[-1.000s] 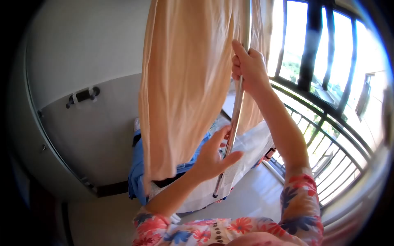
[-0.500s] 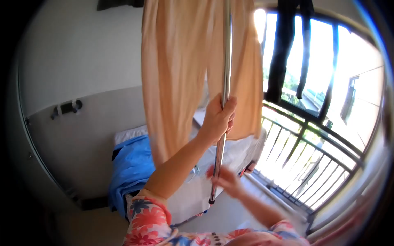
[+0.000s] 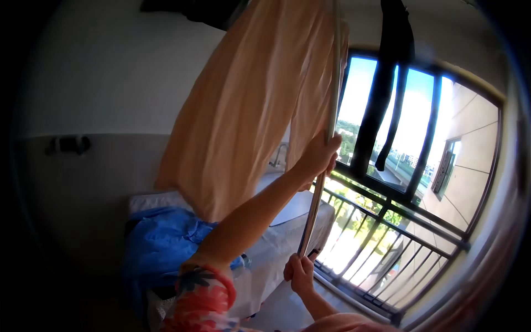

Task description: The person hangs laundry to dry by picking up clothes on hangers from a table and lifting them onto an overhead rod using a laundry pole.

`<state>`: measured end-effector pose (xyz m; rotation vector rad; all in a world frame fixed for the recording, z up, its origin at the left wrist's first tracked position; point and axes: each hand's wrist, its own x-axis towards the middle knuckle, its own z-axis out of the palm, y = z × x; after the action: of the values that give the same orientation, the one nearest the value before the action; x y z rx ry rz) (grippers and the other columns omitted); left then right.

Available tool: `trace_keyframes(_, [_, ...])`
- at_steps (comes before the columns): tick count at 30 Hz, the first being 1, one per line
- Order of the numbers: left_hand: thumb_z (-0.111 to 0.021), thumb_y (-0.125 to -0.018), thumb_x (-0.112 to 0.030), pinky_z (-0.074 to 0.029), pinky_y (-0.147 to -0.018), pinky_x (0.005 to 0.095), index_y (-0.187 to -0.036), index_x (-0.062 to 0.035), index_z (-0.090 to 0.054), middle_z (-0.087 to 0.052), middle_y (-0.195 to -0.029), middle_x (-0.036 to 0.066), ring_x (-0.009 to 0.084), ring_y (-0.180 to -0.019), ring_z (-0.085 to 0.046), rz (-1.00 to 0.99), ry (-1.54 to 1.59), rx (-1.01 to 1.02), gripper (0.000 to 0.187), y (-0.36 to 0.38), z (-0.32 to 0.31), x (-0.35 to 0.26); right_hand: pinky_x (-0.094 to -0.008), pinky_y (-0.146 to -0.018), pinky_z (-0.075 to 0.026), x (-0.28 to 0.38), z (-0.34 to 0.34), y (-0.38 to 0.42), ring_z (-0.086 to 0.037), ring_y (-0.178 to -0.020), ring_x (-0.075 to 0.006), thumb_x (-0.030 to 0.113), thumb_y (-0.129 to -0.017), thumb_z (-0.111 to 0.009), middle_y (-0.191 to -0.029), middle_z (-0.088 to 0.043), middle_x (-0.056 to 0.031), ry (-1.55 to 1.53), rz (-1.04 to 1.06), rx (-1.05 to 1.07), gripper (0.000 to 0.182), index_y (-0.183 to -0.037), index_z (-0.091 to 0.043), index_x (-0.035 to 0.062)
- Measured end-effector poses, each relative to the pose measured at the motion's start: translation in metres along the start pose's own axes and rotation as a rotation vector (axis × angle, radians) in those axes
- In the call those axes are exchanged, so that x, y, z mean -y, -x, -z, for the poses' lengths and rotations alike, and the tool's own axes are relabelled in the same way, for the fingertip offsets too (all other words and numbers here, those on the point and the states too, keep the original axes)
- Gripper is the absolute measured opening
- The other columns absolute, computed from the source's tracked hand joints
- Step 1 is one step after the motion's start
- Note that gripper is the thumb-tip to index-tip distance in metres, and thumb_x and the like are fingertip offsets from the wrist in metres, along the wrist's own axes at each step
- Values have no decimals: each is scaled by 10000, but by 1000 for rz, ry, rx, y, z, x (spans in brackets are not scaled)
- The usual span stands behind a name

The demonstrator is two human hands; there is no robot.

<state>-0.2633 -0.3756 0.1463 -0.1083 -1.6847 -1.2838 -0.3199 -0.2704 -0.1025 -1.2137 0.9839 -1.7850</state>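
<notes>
A slim metal pole (image 3: pixel 314 218) slants up through the middle of the head view, its top out of frame. My left hand (image 3: pixel 319 157) is wrapped around it partway up. Lower down, my right hand (image 3: pixel 301 272) is closed round the pole near its bottom end. Just behind the pole hangs a pair of peach trousers (image 3: pixel 232 110), legs slanting down to the left. Where the trousers are held at the top is out of view.
Dark clothes (image 3: pixel 381 94) hang before the window (image 3: pixel 417 99), with a railing (image 3: pixel 387 232) below. A blue cloth (image 3: pixel 171 235) lies on the covered surface to the left, near a faucet (image 3: pixel 279 155). Another dark garment (image 3: pixel 204 11) hangs at the top.
My right hand, earlier blurred beside the pole, now grips its lower end. The pole tilts more, and the trousers have swung out to the left. The view has turned.
</notes>
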Motion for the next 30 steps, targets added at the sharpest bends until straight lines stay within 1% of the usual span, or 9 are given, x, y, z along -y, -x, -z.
trace_keyframes(3, [-504,-826,-335,-412,-483,250,-1088,-45,-343,-470,-645,37,116,-529,-477,-138,-334,36,422,-6,8,-3,-225,-316,-234,36,-12,-47,-317,-343,-89,260,-876,-436,-449,-326,12,-20,99,-125,271,-661,-401,99])
trace_keyframes(4, [-538,-806,-319,-435,-595,285,-1238,-21,-221,-505,-752,82,153,-653,-514,-165,-463,96,613,-9,18,10,-221,-315,-235,53,-15,-64,-312,-344,-83,287,-879,-430,-453,-318,14,17,172,-131,283,-668,-403,101])
trace_keyframes(5, [-576,-783,-272,-436,-648,308,-1251,-22,-222,-533,-854,131,183,-729,-525,-85,-541,119,637,6,21,1,-215,-311,-241,68,-18,-82,-310,-343,-80,305,-879,-429,-459,-324,17,-10,187,-119,301,-662,-408,97])
trace_keyframes(7, [-617,-748,-227,-442,-663,310,-1260,-37,-261,-530,-989,165,198,-760,-521,-319,-725,36,652,25,32,16,-207,-304,-257,103,-30,-117,-328,-346,-70,351,-881,-402,-467,-334,24,126,289,-133,344,-642,-414,103])
trace_keyframes(9, [-640,-724,-204,-448,-690,315,-1230,-50,-353,-522,-1052,158,208,-814,-523,-286,-683,92,602,44,50,27,-208,-289,-243,135,-38,-153,-310,-316,-64,324,-880,-424,-445,-355,15,198,464,-171,347,-634,-427,79])
trace_keyframes(10, [-640,-723,-201,-449,-694,315,-1214,-55,-385,-523,-1057,147,206,-815,-523,-247,-749,108,572,57,57,29,-208,-282,-241,150,-28,-176,-311,-312,-59,335,-876,-430,-441,-349,18,238,467,-104,356,-628,-421,80])
trace_keyframes(14, [-641,-722,-186,-447,-704,299,-1143,-64,-480,-538,-1027,136,199,-821,-525,-63,-841,134,467,92,86,51,-223,-278,-230,225,-33,-237,-304,-303,-69,323,-856,-467,-436,-342,19,271,494,-280,346,-608,-425,85])
trace_keyframes(22, [-646,-712,-172,-440,-702,275,-1019,-42,-574,-590,-910,112,156,-766,-548,157,-744,83,341,145,127,108,-216,-335,-221,335,-20,-321,-298,-356,-52,342,-833,-501,-459,-323,40,362,603,-98,323,-609,-415,125])
trace_keyframes(30, [-654,-697,-217,-450,-669,259,-997,-70,-593,-605,-875,93,134,-719,-563,281,-746,54,340,166,150,142,-217,-352,-221,340,-5,-341,-309,-365,-58,370,-808,-544,-456,-314,50,362,534,-147,324,-626,-431,128])
